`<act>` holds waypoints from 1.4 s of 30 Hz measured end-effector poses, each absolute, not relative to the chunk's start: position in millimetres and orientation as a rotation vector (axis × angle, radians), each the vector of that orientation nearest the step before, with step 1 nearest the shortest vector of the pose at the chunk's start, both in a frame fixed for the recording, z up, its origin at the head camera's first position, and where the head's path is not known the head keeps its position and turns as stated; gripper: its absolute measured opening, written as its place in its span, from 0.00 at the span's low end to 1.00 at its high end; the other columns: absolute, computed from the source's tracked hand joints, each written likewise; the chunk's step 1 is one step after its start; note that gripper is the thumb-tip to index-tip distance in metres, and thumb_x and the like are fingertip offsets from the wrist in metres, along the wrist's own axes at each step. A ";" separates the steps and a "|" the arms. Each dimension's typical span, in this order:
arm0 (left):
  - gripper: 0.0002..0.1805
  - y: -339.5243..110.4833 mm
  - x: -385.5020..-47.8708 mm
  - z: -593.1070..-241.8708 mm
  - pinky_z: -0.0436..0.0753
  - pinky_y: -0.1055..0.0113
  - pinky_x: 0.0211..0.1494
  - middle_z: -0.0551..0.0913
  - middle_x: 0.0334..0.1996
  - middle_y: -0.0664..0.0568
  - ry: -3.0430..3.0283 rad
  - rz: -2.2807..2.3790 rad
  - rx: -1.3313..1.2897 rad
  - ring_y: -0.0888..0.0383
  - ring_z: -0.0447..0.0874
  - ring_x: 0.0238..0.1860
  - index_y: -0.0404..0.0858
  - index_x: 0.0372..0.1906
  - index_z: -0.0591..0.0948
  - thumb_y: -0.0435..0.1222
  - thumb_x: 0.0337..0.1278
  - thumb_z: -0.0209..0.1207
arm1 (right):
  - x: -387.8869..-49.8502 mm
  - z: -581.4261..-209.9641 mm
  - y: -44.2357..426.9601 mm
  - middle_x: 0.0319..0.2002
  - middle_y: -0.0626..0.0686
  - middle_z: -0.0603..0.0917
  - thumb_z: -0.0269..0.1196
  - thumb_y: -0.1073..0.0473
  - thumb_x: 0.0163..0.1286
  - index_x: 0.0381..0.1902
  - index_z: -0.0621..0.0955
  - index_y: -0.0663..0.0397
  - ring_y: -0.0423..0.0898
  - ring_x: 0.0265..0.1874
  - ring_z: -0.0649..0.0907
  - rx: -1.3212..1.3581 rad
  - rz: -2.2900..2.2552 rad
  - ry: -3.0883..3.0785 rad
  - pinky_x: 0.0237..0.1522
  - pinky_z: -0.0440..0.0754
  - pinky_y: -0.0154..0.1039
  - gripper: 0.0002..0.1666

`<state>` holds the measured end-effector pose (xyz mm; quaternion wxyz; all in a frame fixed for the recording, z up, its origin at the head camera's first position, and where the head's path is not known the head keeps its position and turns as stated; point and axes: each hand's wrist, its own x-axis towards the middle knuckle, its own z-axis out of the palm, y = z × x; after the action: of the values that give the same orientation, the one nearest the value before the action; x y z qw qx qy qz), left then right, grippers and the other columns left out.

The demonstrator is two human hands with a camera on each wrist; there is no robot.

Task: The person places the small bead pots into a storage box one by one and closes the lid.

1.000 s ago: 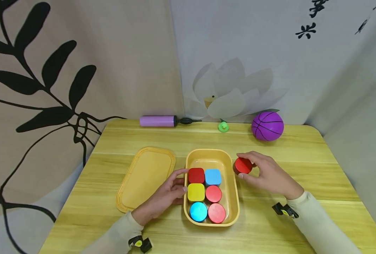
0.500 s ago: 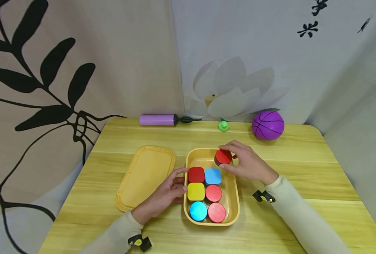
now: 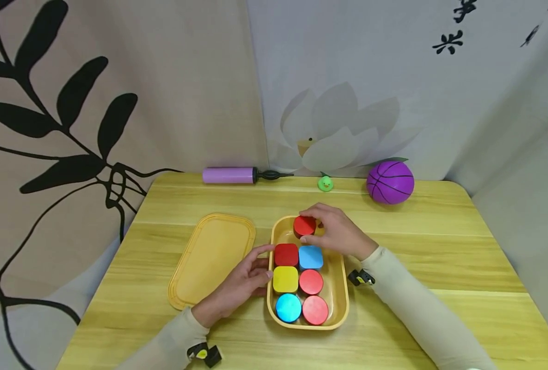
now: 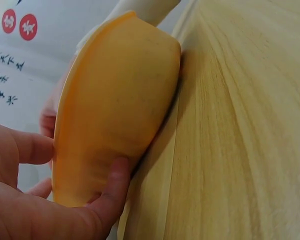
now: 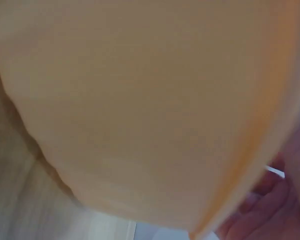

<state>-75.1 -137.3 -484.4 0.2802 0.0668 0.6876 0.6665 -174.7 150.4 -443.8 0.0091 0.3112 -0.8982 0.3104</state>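
My right hand [image 3: 339,231] pinches a round red block [image 3: 304,226] between thumb and fingers, at the far left end of a yellow plastic box [image 3: 346,303]. Whether the block touches the box floor cannot be told. In the right wrist view the box wall [image 5: 140,110] fills most of the picture. Against the box's left side, my left hand [image 3: 239,288] rests its fingers; the left wrist view shows the fingers [image 4: 37,149] touching the outer wall. Inside stand a red square block [image 3: 286,255], a blue square block [image 3: 310,257], a yellow square block [image 3: 285,280] and several round ones.
Left of the box lies a flat yellow lid [image 3: 213,257]. Along the table's back edge are a purple hand pump [image 3: 229,175], a small green duck [image 3: 325,183] and a purple ball [image 3: 390,183]. Patterned cloth [image 3: 186,92] hangs behind.
My right hand has carried the round red block leftward, from outside the box's right rim to its far left end. The left hand and the box have stayed put.
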 end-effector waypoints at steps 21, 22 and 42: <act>0.33 -136.4 -76.3 -488.9 0.87 0.54 0.58 0.71 0.71 0.38 1.850 1.783 0.180 0.49 0.80 0.62 0.55 0.81 0.61 0.40 0.79 0.57 | -165.1 -461.8 128.6 0.56 0.52 0.83 0.76 0.50 0.67 0.60 0.87 0.57 0.47 0.51 0.85 1.013 0.795 -2.865 0.56 0.87 0.42 0.28; 0.33 -136.6 -76.3 -489.3 0.87 0.54 0.58 0.71 0.71 0.38 1.850 1.784 0.182 0.49 0.80 0.62 0.54 0.82 0.61 0.40 0.79 0.57 | -164.9 -462.1 128.5 0.56 0.52 0.83 0.76 0.51 0.68 0.59 0.87 0.58 0.47 0.50 0.84 1.026 0.797 -2.865 0.53 0.87 0.41 0.26; 0.33 -136.6 -77.8 -488.0 0.88 0.55 0.57 0.71 0.72 0.38 1.804 1.807 0.189 0.49 0.81 0.61 0.55 0.82 0.60 0.38 0.80 0.56 | -160.8 -455.7 136.1 0.53 0.52 0.87 0.74 0.52 0.70 0.59 0.87 0.57 0.49 0.50 0.89 1.042 0.944 -2.835 0.53 0.89 0.46 0.23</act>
<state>-77.8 -136.6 -488.0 0.2868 0.0707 0.6750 0.6761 -160.8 136.1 -455.7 -0.0114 0.3292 -0.8959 0.2982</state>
